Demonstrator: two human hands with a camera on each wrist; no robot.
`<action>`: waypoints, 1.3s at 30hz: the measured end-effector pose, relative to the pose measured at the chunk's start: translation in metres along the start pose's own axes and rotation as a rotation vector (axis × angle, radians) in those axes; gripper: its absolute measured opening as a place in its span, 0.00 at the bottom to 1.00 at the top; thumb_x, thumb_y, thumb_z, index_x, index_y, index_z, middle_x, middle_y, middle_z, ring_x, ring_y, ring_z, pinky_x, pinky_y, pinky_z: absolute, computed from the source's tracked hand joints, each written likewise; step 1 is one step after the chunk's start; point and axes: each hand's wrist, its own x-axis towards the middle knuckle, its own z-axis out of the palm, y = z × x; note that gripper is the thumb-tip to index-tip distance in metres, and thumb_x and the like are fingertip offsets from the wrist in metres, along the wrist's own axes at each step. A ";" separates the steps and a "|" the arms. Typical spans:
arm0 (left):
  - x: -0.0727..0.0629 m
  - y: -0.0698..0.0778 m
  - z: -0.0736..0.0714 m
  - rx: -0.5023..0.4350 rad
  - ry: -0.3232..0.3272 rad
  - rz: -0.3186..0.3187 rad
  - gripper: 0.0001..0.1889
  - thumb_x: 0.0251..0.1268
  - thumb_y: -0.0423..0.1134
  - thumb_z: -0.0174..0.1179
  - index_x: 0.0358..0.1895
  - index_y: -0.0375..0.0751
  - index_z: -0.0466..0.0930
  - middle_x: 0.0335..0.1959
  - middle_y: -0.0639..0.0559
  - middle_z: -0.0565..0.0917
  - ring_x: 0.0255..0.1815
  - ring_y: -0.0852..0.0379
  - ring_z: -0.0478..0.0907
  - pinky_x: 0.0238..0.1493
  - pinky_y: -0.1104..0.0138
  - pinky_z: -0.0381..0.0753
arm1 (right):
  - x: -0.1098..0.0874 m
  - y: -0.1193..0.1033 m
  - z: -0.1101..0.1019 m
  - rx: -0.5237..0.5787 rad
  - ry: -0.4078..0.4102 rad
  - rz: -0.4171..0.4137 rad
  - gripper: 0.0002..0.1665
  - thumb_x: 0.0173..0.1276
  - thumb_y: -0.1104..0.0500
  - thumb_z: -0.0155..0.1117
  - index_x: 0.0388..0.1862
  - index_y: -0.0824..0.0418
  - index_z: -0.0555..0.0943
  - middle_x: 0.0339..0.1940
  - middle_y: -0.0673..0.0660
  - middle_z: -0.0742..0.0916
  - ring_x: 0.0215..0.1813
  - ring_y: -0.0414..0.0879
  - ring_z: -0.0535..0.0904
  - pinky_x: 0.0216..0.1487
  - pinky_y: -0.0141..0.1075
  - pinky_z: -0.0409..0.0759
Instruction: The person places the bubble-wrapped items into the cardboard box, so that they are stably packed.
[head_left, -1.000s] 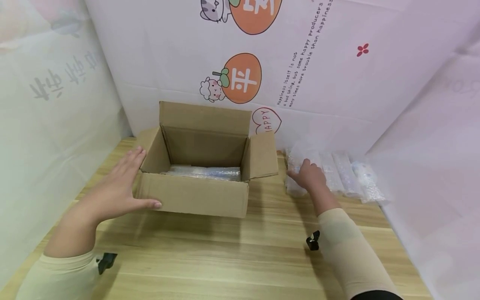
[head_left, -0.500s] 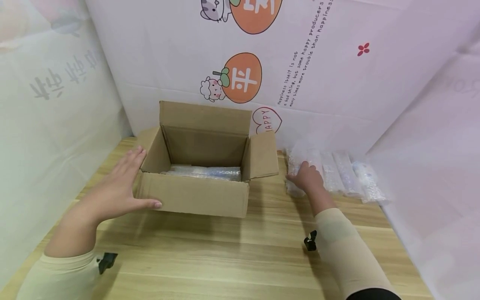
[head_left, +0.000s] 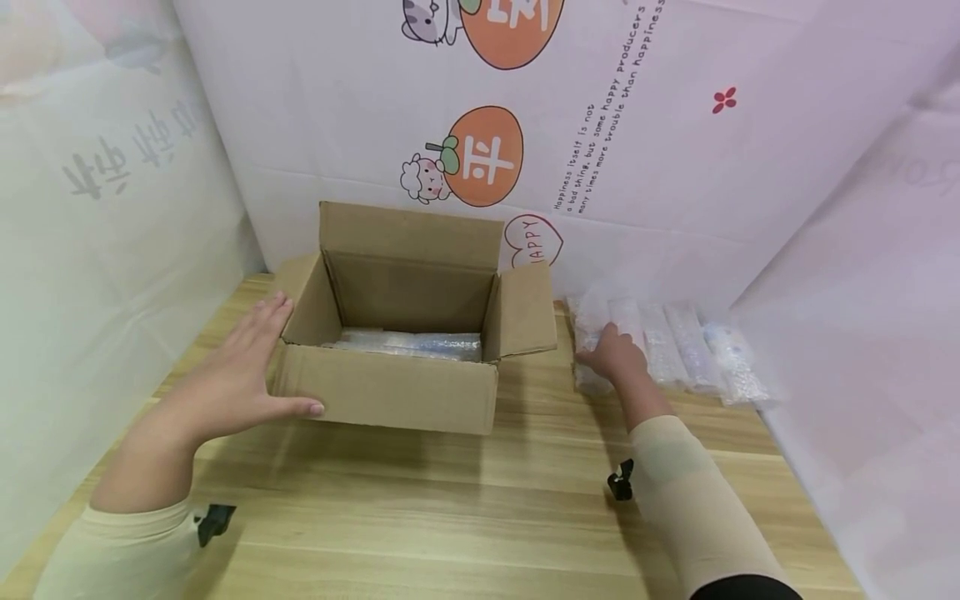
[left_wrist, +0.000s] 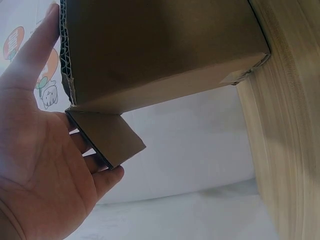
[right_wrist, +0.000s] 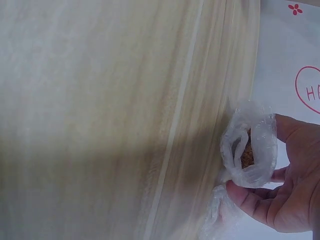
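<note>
An open cardboard box (head_left: 390, 390) stands left of centre in the head view. My left hand (head_left: 225, 383) rests at its front left corner, thumb along the front flap. In the left wrist view that hand's fingers lie behind the small side flap (left_wrist: 107, 135). At the right, my right hand (head_left: 618, 360) grips the leftmost bubble-wrapped package (head_left: 592, 382) of a row. The right wrist view shows the open end of this bubble-wrapped package (right_wrist: 262, 150) between thumb and fingers, with something brownish inside. Its exact contents cannot be made out.
Several more bubble-wrapped packages (head_left: 693, 346) lie side by side to the right of my hand. Inside the box are wrapped packages (head_left: 420, 343) with a bluish tint. White printed cloth (head_left: 637, 250) walls the wooden table (head_left: 420, 517) at the back and both sides.
My right hand has shifted very slightly to the left, and the wrap at the leftmost package now stands more apart from its neighbour. The left hand and box have stayed put.
</note>
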 end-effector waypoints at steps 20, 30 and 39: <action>0.001 -0.001 0.001 -0.004 -0.009 0.002 0.69 0.43 0.75 0.65 0.80 0.52 0.27 0.81 0.53 0.30 0.82 0.45 0.30 0.78 0.43 0.41 | -0.014 0.009 -0.025 0.104 0.002 -0.084 0.47 0.67 0.51 0.62 0.74 0.72 0.53 0.63 0.77 0.74 0.63 0.73 0.71 0.62 0.61 0.72; 0.002 -0.002 0.003 -0.001 0.002 0.003 0.70 0.42 0.75 0.66 0.80 0.53 0.28 0.81 0.53 0.31 0.82 0.45 0.31 0.78 0.43 0.42 | -0.032 0.004 -0.063 0.160 -0.020 -0.111 0.50 0.70 0.46 0.59 0.78 0.68 0.48 0.67 0.77 0.70 0.65 0.72 0.68 0.61 0.63 0.71; 0.002 -0.003 0.003 0.001 0.000 -0.001 0.70 0.42 0.76 0.65 0.80 0.52 0.28 0.81 0.53 0.31 0.82 0.45 0.31 0.78 0.43 0.42 | -0.049 0.000 -0.093 0.217 0.013 -0.159 0.51 0.70 0.44 0.59 0.79 0.64 0.47 0.71 0.76 0.67 0.69 0.72 0.64 0.64 0.65 0.67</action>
